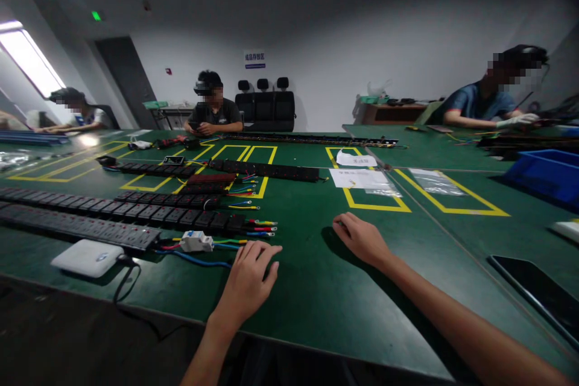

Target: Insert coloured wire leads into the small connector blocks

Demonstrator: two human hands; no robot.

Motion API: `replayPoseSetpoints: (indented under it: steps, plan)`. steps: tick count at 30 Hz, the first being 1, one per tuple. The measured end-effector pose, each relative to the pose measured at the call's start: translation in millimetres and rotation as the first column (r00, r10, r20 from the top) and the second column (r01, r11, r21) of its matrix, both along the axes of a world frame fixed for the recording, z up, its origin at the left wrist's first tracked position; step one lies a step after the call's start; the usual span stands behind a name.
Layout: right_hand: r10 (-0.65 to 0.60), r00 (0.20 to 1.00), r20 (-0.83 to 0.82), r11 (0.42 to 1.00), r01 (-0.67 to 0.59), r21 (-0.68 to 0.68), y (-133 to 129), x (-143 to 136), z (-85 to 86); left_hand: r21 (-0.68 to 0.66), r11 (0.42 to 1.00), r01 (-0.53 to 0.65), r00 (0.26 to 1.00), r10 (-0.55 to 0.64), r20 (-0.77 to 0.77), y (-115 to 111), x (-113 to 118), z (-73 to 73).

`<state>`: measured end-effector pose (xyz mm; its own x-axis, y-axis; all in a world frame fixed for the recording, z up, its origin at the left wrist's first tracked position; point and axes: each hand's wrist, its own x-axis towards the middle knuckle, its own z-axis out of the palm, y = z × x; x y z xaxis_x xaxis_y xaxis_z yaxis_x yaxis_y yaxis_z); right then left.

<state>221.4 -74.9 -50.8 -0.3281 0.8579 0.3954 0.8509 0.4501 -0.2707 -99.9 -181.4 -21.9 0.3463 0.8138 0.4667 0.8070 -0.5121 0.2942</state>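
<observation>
Dim workroom, long green desk (307,307)

Closest on my feed, a dark phone (538,295) lies toward the right, its screen showing nothing I can read. Near the front edge at left sits a white box (85,258) with a black cord (131,263); its blue logo is too blurred to make out.

My left hand (251,277) is palm down, fingers spread and released, just beside the white breaker (196,241). It covers the ends of a blue cable (199,259) and a green lead (226,242), so I cannot tell whether it touches them. My right hand (362,238) is well apart from the wiring, loosely curled at the desk's surface, with nothing visible in it.

The breaker lies off the end of the nearest socket strip (76,226). I judge the leads springy: I would pinch them by the insulation, steady the breaker with the other hand, and keep them clear of the neighbouring ring terminals (272,229). A hard tug could strain the joints.

Farther off, two white sheets (355,178) lie by yellow tape outlines (488,208); their print defeats me. A blue bin (547,178) stands at far right. Beyond the desk sits a co-worker (221,114), and above black seats (265,108) a wall sign (254,59) appears to read 成品存放区. No brand is legible.
</observation>
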Motion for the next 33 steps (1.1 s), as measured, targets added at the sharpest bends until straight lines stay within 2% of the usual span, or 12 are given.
replayPoseSetpoints:
  steps: [4, 7, 10, 13, 15, 16, 19, 20, 22, 27, 31, 33]
  plan:
    - [0.077, 0.996, 0.055, 0.997, -0.078, 0.014, -4.3, -2.7, 1.3, 0.012, 1.000, 0.022, 1.000, -0.022, -0.005, 4.6, -8.6, 19.5]
    - [0.086, 0.996, 0.002, 0.996, -0.086, -0.003, -3.2, -1.3, 2.1, 0.063, 0.995, -0.072, 0.997, 0.070, 0.036, 25.7, -21.2, 44.9]
    - [0.115, 0.993, -0.032, 0.993, -0.116, -0.033, -1.3, 0.6, 2.2, 0.107, 0.979, -0.173, 0.981, 0.163, 0.103, 67.2, -37.9, 70.7]
    - [0.120, 0.987, -0.104, 0.990, -0.127, -0.065, 0.4, 2.7, 2.5, 0.109, 0.961, -0.255, 0.956, 0.233, 0.180, 121.9, -59.9, 89.5]
    - [0.115, 0.981, -0.155, 0.987, -0.130, -0.093, 1.5, 4.0, 3.1, -0.005, 0.955, -0.296, 0.931, 0.290, 0.222, 156.9, -78.6, 97.7]
    - [0.112, 0.978, -0.176, 0.985, -0.132, -0.107, 1.9, 4.5, 3.5, -0.106, 0.956, -0.273, 0.938, 0.289, 0.193, 171.7, -89.2, 100.7]
    - [0.104, 0.970, -0.220, 0.982, -0.135, -0.133, 2.4, 5.1, 4.8, -0.385, 0.902, -0.197, 0.980, 0.177, -0.086, 200.2, -123.4, 106.3]
    - [0.103, 0.968, -0.227, 0.981, -0.137, -0.137, 2.3, 5.1, 5.1, -0.445, 0.863, -0.239, 0.962, 0.148, -0.230, 204.2, -134.7, 107.1]
    - [0.105, 0.968, -0.230, 0.980, -0.141, -0.144, 1.7, 4.8, 5.3, -0.487, 0.822, -0.296, 0.933, 0.138, -0.333, 206.2, -154.8, 107.4]
    - [0.116, 0.970, -0.213, 0.976, -0.152, -0.158, 1.5, 5.3, 3.8, -0.531, 0.762, -0.371, 0.884, 0.114, -0.454, 202.5, -185.3, 103.3]
    - [0.112, 0.971, -0.211, 0.977, -0.147, -0.156, 2.8, 6.2, 2.0, -0.586, 0.721, -0.371, 0.877, 0.064, -0.477, 206.9, -195.2, 99.5]
    - [0.115, 0.970, -0.213, 0.977, -0.149, -0.151, 3.1, 6.1, 1.6, -0.584, 0.726, -0.362, 0.872, 0.042, -0.488, 209.4, -197.7, 98.0]
